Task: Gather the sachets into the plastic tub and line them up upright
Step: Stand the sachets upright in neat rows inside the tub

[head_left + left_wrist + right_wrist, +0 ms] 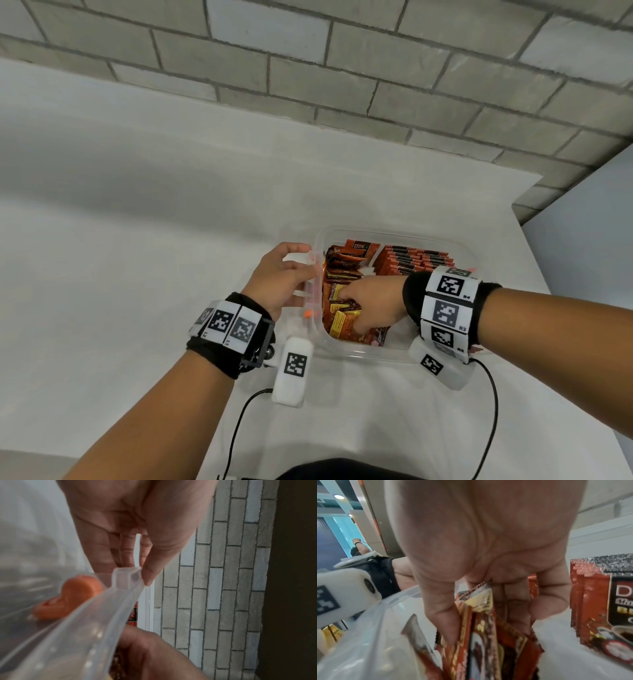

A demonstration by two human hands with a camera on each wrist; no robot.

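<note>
A grey brick wall is seen behind the white bench, on which everything is set. The clear plastic tub is placed near the bench's right part, directly before the person. Inside it, a neat upright row of orange-red sachets is packed along the right side, while brown and yellow sachets are crowded unevenly along the left wall. The tub's left rim is held by the left hand, whose fingers are closed on the rim's clip, thumb against the edge. An orange latch piece is seen just beside that clip. The right hand is lowered into the tub over the left group, and part of that group is hidden by it; its fingers are pinched around a bundle of the brown and yellow sachets. White tagged camera units and black cables are worn at both wrists, close to the tub's near wall.
</note>
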